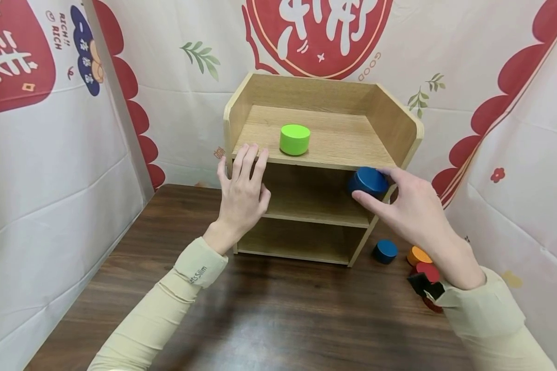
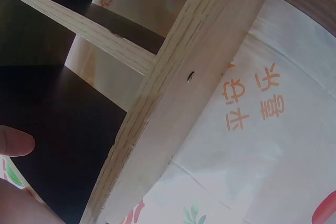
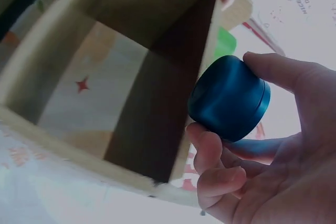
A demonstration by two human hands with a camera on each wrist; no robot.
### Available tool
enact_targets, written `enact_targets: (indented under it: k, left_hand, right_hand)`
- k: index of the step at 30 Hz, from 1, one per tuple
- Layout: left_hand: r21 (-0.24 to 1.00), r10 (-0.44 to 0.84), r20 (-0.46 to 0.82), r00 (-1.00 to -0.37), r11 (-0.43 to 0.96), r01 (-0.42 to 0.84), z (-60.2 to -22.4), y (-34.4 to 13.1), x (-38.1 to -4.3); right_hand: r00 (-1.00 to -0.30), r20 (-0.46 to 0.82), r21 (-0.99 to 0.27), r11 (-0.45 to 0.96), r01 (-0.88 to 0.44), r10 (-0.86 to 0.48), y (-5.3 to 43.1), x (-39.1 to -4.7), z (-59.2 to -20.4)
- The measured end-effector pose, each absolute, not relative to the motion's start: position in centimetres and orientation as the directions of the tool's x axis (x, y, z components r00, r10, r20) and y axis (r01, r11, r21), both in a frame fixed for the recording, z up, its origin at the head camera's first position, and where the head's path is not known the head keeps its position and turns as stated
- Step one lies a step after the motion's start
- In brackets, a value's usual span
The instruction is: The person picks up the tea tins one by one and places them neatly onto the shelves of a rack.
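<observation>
My right hand [image 1: 418,208] pinches a blue round tin [image 1: 371,180] between thumb and fingers, at the right front of the wooden shelf unit [image 1: 334,116], level with its middle compartment. In the right wrist view a seam near one end of the blue tin [image 3: 227,98] shows. Near the left front edge of the top board is my left hand [image 1: 242,198], its fingers extended and holding nothing; whether they touch the board is unclear. The left wrist view has only part of that hand, with the thumb [image 2: 17,142]. A bright green round tin [image 1: 294,140] stands on the top board.
On the dark wooden table [image 1: 278,314], right of the unit, sit a smaller blue tin [image 1: 385,251], an orange tin [image 1: 418,255], a red tin [image 1: 428,272] and a black object [image 1: 419,284] partly behind my right wrist. A printed white cloth [image 1: 167,113] hangs behind and at both sides.
</observation>
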State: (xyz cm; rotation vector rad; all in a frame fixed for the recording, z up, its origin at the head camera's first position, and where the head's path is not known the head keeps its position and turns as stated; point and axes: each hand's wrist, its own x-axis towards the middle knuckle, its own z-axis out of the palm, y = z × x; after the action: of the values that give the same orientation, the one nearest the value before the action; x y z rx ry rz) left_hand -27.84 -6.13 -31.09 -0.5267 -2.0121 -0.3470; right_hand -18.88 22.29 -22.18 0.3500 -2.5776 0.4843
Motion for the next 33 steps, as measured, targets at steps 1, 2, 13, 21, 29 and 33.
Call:
enact_targets:
  k: [1, 2, 13, 21, 29, 33]
  left_hand:
    - [0.022, 0.219, 0.882, -0.417, 0.865, 0.502, -31.1, -6.1, -27.9]
    - [0.022, 0.219, 0.882, -0.416, 0.865, 0.501, -31.1, -6.1, -27.9]
    - [0.025, 0.213, 0.885, -0.413, 0.866, 0.500, -31.2, -6.2, -27.9]
    - [0.023, 0.218, 0.884, -0.414, 0.864, 0.503, -31.2, -6.1, -28.0]
    - [0.018, 0.215, 0.889, -0.404, 0.865, 0.502, -31.3, -6.1, -28.0]
    - [0.016, 0.216, 0.891, -0.400, 0.865, 0.502, -31.2, -6.1, -28.0]
  right_hand:
    - [-0.847, 0.510, -0.278, 0.902, -0.330, -0.152, 22.1, -19.0, -21.8]
    - [-0.847, 0.511, -0.284, 0.901, -0.328, -0.147, 21.9, -19.1, -21.4]
    - [-0.882, 0.457, -0.322, 0.902, -0.288, -0.118, 20.1, -22.8, -18.6]
    - [-0.908, 0.407, -0.315, 0.918, -0.242, -0.099, 19.3, -25.0, -18.4]
    - [-0.906, 0.412, -0.278, 0.934, -0.223, -0.093, 19.4, -26.1, -18.1]
    - [-0.914, 0.396, -0.272, 0.939, -0.211, -0.091, 19.5, -26.3, -18.0]
